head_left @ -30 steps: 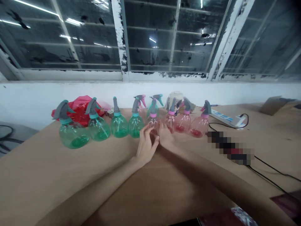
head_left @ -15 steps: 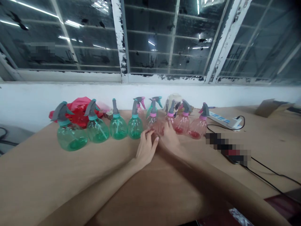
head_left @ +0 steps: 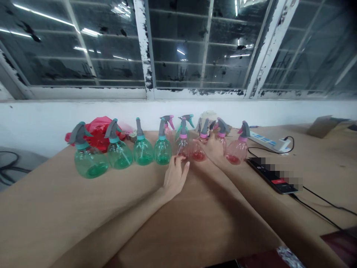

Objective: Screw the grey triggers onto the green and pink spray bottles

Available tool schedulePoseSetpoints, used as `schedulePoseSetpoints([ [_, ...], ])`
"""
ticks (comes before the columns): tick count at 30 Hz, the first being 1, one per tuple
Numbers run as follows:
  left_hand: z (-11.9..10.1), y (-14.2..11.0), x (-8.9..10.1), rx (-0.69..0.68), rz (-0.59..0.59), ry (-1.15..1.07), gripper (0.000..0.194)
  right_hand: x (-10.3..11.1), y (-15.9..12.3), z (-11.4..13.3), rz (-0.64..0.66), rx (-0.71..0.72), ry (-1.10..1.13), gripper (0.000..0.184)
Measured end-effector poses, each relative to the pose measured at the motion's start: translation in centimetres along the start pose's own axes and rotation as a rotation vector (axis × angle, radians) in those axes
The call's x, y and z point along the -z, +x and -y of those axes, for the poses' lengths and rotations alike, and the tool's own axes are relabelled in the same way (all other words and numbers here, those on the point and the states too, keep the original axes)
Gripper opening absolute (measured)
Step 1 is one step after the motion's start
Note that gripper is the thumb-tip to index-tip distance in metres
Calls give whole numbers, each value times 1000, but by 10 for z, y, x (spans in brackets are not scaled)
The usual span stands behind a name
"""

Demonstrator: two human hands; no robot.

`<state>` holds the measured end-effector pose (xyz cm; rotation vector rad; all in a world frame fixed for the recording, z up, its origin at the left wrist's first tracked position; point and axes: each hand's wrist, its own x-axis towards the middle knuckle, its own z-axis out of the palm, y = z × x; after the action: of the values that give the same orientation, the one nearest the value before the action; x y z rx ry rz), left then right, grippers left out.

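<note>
Left hand [head_left: 176, 173]: fingers loosely bent, thumb apart, at the front of a pink-collared spray bottle [head_left: 183, 145] mid-row on the surface [head_left: 83, 208]. Right hand [head_left: 214, 147]: in front of another pink-collared bottle [head_left: 222, 134], two places rightward; grip cannot be told, fingers partly hidden. Four green-collared bottles [head_left: 143, 152] stand to the left, phone [head_left: 269, 174] to the right.

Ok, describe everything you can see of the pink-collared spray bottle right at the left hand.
The spray bottle has a rounded, see-through body, apparently plastic, with a pink tint, a pink collar and a grey spray head. Reddish liquid sits low inside. It stands upright on the table, between a green bottle and another pink one. The left hand partly hides its lower front; whether they touch is unclear.
</note>
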<state>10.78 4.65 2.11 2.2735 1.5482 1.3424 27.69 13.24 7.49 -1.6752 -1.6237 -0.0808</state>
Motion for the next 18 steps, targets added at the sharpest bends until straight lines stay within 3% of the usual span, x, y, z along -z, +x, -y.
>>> schedulePoseSetpoints([
  [6,-1,1,3,-28,-18,-74,22,22,-29,-1,57,30,-80,57],
  [11,-14,2,10,-60,-28,-173,20,38,-79,-11,19,233,-32,63],
  [14,-34,4,19,-115,8,-235,40,39,-107,-8,22,333,83,61],
  [16,-50,8,28,-119,49,-289,56,39,-122,0,103,348,185,57],
  [18,-62,14,38,-34,78,-333,60,38,-135,12,212,357,285,62],
])
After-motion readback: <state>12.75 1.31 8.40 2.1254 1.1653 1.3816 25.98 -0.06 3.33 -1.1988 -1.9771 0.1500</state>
